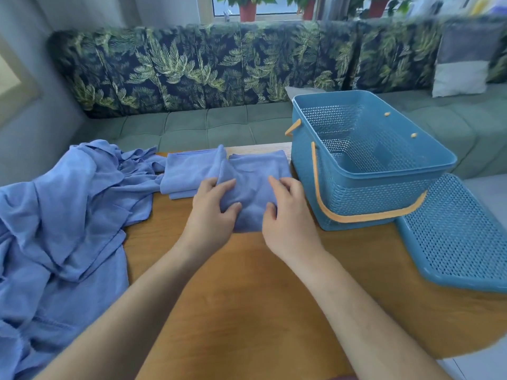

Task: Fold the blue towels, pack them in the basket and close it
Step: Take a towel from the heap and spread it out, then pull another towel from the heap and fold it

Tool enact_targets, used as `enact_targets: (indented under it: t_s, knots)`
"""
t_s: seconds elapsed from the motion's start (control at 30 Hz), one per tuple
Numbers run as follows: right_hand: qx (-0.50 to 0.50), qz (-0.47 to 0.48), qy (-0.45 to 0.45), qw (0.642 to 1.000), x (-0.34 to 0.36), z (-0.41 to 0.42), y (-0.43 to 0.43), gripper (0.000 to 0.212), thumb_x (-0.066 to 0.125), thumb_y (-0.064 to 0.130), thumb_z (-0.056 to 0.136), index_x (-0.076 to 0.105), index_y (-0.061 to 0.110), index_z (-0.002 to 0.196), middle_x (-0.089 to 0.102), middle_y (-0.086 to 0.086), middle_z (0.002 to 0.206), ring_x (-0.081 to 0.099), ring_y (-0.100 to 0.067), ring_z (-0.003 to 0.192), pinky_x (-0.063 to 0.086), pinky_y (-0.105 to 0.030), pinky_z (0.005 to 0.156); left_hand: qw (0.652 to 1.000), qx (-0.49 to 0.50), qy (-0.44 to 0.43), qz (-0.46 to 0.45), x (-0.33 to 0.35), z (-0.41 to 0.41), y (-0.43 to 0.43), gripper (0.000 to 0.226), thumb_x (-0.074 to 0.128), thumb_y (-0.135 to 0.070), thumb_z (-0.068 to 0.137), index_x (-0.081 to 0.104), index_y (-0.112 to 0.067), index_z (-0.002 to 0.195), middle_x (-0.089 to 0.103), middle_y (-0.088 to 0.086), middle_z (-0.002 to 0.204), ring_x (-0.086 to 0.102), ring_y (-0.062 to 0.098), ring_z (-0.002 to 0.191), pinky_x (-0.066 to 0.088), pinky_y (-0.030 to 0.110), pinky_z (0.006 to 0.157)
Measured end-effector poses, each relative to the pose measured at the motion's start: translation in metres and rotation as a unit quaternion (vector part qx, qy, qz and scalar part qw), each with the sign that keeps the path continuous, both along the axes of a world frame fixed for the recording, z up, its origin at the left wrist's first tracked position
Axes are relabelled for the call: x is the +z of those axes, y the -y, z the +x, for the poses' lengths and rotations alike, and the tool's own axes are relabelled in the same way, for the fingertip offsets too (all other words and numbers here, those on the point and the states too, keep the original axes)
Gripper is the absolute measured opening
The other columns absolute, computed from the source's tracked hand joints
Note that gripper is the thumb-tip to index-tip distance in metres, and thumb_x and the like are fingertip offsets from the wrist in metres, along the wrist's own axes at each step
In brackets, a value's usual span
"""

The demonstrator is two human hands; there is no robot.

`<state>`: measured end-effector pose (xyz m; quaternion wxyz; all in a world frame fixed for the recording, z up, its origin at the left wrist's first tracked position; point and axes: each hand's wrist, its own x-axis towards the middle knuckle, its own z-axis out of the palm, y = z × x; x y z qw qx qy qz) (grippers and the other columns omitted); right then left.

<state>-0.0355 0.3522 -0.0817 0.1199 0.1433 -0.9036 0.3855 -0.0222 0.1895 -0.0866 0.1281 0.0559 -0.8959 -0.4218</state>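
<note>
Towel [249, 215] beside the basket [356, 193] looked soft and floppy. Left hand [212, 212] and right hand [286, 215] each had a pinching grip on its folds.

Bare left forearm [131, 305], bare right forearm [348, 305]

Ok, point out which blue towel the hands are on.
The centre towel beside the basket: left hand and right hand both pinch it. The second folded towel, to its left, and the crumpled heap lie untouched.
</note>
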Motion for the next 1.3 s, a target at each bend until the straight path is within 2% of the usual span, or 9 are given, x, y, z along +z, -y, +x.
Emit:
enact_targets:
  t_s: [0.13, 0.3, 0.47, 0.57, 0.67, 0.83, 0.97, 1.07, 1.3]
  knots:
    - [-0.033, 0.023, -0.049, 0.998, 0.007, -0.072, 0.016, 0.054, 0.046, 0.002, 0.084, 0.054, 0.006, 0.137, 0.043, -0.02, 0.138, 0.048, -0.043, 0.12, 0.042, -0.049, 0.104, 1.0, -0.009, -0.007, -0.023, 0.016, -0.075, 0.001, 0.049, 0.064, -0.015, 0.095, 0.052, -0.012, 0.142, 0.04, 0.003, 0.143, 0.04, 0.02, 0.133, 0.028, 0.024, 0.111]
    - [-0.077, 0.1, 0.012, 0.992, -0.024, -0.158, 0.032, 0.046, 0.047, 0.007, 0.093, 0.05, 0.006, 0.139, 0.036, -0.014, 0.152, 0.042, -0.035, 0.128, 0.036, -0.04, 0.101, 0.998, -0.013, 0.02, -0.066, -0.006, -0.157, 0.006, 0.045, 0.061, -0.016, 0.095, 0.053, -0.008, 0.139, 0.039, 0.007, 0.144, 0.041, 0.026, 0.132, 0.032, 0.029, 0.109]
    - [-0.095, 0.233, 0.025, 0.968, -0.068, -0.187, 0.034, 0.045, 0.039, 0.022, 0.104, 0.047, 0.006, 0.146, 0.011, -0.01, 0.168, 0.012, -0.035, 0.153, 0.018, -0.043, 0.122, 0.952, -0.015, 0.029, -0.304, -0.052, -0.182, 0.001, 0.025, 0.056, -0.025, 0.097, 0.068, -0.004, 0.103, 0.025, 0.029, 0.158, 0.032, 0.039, 0.145, 0.024, 0.042, 0.118]
    - [-0.058, 0.21, -0.062, 0.974, -0.083, -0.172, 0.033, 0.05, 0.036, 0.028, 0.099, 0.054, 0.009, 0.142, 0.034, -0.013, 0.161, 0.023, -0.032, 0.152, 0.024, -0.05, 0.122, 0.931, -0.076, -0.053, -0.352, -0.067, -0.181, -0.003, 0.044, 0.042, -0.027, 0.095, 0.065, 0.001, 0.12, 0.045, 0.03, 0.147, 0.047, 0.043, 0.135, 0.041, 0.052, 0.11]
    - [-0.059, 0.241, -0.026, 0.968, -0.097, -0.165, 0.033, 0.058, 0.027, 0.035, 0.098, 0.06, 0.012, 0.139, 0.047, -0.011, 0.153, 0.039, -0.029, 0.145, 0.027, -0.046, 0.12, 0.927, -0.13, 0.043, -0.35, -0.08, -0.177, -0.002, 0.072, 0.011, -0.038, 0.098, 0.049, 0.003, 0.142, 0.043, 0.027, 0.15, 0.042, 0.042, 0.14, 0.038, 0.054, 0.112]
    - [-0.014, 0.266, 0.007, 0.964, -0.067, -0.148, 0.03, 0.074, 0.006, 0.041, 0.093, 0.043, 0.015, 0.152, 0.033, -0.01, 0.162, 0.021, -0.028, 0.153, 0.006, -0.044, 0.125, 0.936, -0.122, 0.035, -0.328, -0.051, -0.154, -0.006, 0.051, 0.032, -0.025, 0.103, 0.048, 0.004, 0.141, 0.046, 0.026, 0.148, 0.043, 0.039, 0.14, 0.036, 0.048, 0.113]
    - [0.0, 0.199, -0.085, 0.976, -0.045, -0.111, 0.034, 0.046, 0.032, 0.036, 0.098, 0.066, 0.012, 0.117, 0.067, -0.011, 0.12, 0.06, -0.038, 0.115, 0.049, -0.049, 0.095, 0.942, -0.069, -0.048, -0.326, -0.019, -0.107, 0.005, 0.05, 0.023, -0.032, 0.088, 0.064, -0.008, 0.105, 0.066, 0.011, 0.107, 0.063, 0.035, 0.099, 0.05, 0.048, 0.079]
    - [0.053, 0.183, -0.097, 0.977, -0.024, -0.073, 0.051, 0.042, 0.029, 0.035, 0.101, 0.064, 0.015, 0.108, 0.066, -0.007, 0.102, 0.059, -0.034, 0.094, 0.047, -0.045, 0.074, 0.947, -0.02, -0.057, -0.315, -0.005, -0.059, 0.024, 0.039, 0.028, -0.031, 0.092, 0.062, -0.012, 0.097, 0.062, 0.007, 0.098, 0.058, 0.034, 0.087, 0.046, 0.049, 0.071]
    - [0.133, 0.152, -0.171, 0.964, -0.011, 0.0, 0.129, 0.036, 0.035, 0.034, 0.101, 0.066, 0.017, 0.101, 0.068, -0.005, 0.091, 0.064, -0.033, 0.082, 0.042, -0.041, 0.068, 0.938, 0.086, -0.073, -0.328, 0.004, 0.038, 0.1, 0.037, 0.031, -0.03, 0.095, 0.065, -0.016, 0.091, 0.061, 0.001, 0.095, 0.057, 0.029, 0.085, 0.037, 0.039, 0.068]
